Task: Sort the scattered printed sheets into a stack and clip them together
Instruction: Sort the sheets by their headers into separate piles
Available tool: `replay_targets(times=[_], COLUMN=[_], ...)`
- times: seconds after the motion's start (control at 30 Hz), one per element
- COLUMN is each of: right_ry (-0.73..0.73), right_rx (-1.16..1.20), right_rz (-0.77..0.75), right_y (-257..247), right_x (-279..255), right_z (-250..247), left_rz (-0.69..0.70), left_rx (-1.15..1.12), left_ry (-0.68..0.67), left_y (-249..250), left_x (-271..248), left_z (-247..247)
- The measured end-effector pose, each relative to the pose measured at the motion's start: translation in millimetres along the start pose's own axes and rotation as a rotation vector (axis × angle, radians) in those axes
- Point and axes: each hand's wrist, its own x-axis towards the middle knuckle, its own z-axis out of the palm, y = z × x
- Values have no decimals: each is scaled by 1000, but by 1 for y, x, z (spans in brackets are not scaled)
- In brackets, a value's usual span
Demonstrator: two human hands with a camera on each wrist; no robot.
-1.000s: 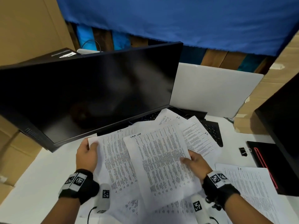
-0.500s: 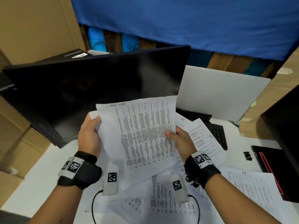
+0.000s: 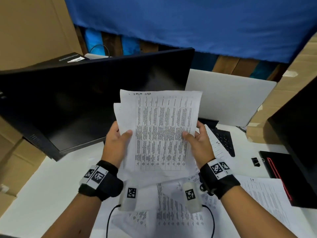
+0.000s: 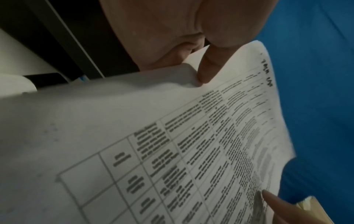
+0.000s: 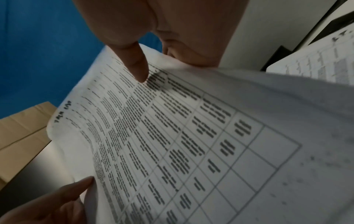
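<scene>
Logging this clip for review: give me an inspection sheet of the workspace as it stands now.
Surface: white desk, partly papered.
Job's things: held sheets lifted upright; loose sheets on the desk; binder clip lying unused at right.
Clutter: keyboard, black folder.
Grips: left hand and right hand each pinch a side edge of the held sheets.
Cables: wrist camera leads.
Surroundings: monitor, blue cloth, cardboard.

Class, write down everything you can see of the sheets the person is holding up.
The held sheets are thin white paper printed with a ruled table of small dark text, with a handwritten mark at the top. At least two overlap unevenly, a second edge showing at upper left. They stand nearly upright above the desk, before the monitor. The left hand and right hand pinch the side edges, thumbs in front.
</scene>
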Motion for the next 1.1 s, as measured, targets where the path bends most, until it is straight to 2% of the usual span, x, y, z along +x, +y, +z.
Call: replay_targets(times=[0.2, 0.43, 0.57, 0.7, 0.83, 0.93, 1.1], right_ry=[-32, 103, 232, 414, 575, 632, 709], right_rx=[-126, -161, -194, -167, -218, -253, -217], right_rz=[49, 148, 244, 395, 550, 604, 639], right_y=[13, 49, 76, 103, 131, 151, 152], right_x=[-22, -44, -55, -69, -80, -85, -94], right_z=[-22, -48, -71, -102, -138, -161, -183], left_rz=[-68, -196, -258, -297, -255, -217, -163], left_rx=[40, 110, 228, 449, 701, 939, 1288], left_ry=[-84, -178, -163, -241, -329, -409, -497], left_y=[-23, -51, -72, -103, -121, -133, -151], left_x=[-2, -15, 1, 32, 56, 70, 81], left_z=[15, 28, 46, 66, 99, 119, 144])
